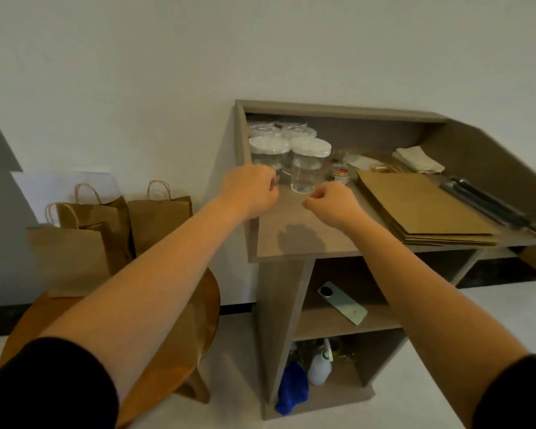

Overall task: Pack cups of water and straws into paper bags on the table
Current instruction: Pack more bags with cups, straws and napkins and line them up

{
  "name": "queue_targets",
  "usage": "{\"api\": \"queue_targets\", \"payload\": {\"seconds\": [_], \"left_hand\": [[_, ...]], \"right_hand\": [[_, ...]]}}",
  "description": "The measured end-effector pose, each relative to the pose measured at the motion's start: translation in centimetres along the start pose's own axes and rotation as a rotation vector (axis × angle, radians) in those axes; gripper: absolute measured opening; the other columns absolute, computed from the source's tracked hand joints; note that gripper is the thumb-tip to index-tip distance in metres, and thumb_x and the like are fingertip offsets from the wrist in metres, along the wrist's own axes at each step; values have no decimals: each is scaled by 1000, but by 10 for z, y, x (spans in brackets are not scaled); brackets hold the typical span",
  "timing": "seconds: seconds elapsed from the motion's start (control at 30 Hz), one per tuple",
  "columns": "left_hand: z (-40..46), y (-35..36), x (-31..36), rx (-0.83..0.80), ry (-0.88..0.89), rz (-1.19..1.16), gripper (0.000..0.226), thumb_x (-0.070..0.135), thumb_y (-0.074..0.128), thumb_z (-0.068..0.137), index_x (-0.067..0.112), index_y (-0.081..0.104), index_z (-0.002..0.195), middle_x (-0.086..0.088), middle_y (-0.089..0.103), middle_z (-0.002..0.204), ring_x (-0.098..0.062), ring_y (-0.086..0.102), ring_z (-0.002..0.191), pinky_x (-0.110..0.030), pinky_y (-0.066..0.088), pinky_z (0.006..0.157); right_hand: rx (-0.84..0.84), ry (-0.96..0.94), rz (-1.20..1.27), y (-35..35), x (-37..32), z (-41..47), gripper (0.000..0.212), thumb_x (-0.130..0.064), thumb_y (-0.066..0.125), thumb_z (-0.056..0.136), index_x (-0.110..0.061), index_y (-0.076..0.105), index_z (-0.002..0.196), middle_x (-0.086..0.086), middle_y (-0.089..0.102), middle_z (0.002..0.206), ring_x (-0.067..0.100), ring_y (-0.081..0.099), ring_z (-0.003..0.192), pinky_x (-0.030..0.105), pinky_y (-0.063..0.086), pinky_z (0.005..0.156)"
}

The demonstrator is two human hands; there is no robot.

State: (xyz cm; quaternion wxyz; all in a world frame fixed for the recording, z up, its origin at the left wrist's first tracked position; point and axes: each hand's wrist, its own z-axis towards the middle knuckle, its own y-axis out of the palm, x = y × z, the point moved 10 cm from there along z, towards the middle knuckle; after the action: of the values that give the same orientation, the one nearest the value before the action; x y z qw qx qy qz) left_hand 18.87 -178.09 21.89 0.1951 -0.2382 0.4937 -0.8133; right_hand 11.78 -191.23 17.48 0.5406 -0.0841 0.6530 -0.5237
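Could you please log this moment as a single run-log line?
left hand: curled, empty, by lidded cups | right hand: curled, empty | flat bags: untouched

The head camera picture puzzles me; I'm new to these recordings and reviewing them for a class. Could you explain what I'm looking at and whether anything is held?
There is no machine here. A person wears a camera on the head, so you look forward and down along both bare arms. The left hand and right hand reach over a wooden counter, fingers curled; neither seems to hold anything. Just beyond them stand lidded clear cups of water. To the right lies a stack of flat paper bags, with dark straws beside it. At left, three opened paper bags stand on a round wooden table.
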Motion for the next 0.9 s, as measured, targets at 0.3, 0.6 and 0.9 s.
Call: {"api": "queue_targets", "payload": {"seconds": [0.3, 0.6, 0.9], "left_hand": [[129, 21, 14, -61, 135, 2, 25, 25, 52, 88, 14, 63, 108, -6, 64, 99, -21, 57, 89, -33, 46, 74], [177, 50, 4, -88, 134, 49, 21, 20, 53, 87, 14, 66, 101, -6, 66, 93, -19, 60, 83, -26, 43, 64], [159, 44, -13, -13, 12, -108, 21, 18, 53, 82, 13, 67, 97, -7, 67, 94, -23, 60, 87, -37, 51, 74]], "right_hand": [[180, 13, -120, -36, 1, 122, 61, -37, 67, 83, -16, 43, 135, 12, 34, 138, 31, 40, 124, 44, 38, 104], [27, -29, -52, -3, 12, 187, 95, -48, 76, 69, -21, 28, 146, 11, 20, 154, 31, 12, 143, 52, 24, 112], [207, -48, 12, -20, 31, 164, 74, -41, 74, 67, -20, 46, 133, 7, 44, 132, 24, 39, 122, 31, 35, 91]]}}
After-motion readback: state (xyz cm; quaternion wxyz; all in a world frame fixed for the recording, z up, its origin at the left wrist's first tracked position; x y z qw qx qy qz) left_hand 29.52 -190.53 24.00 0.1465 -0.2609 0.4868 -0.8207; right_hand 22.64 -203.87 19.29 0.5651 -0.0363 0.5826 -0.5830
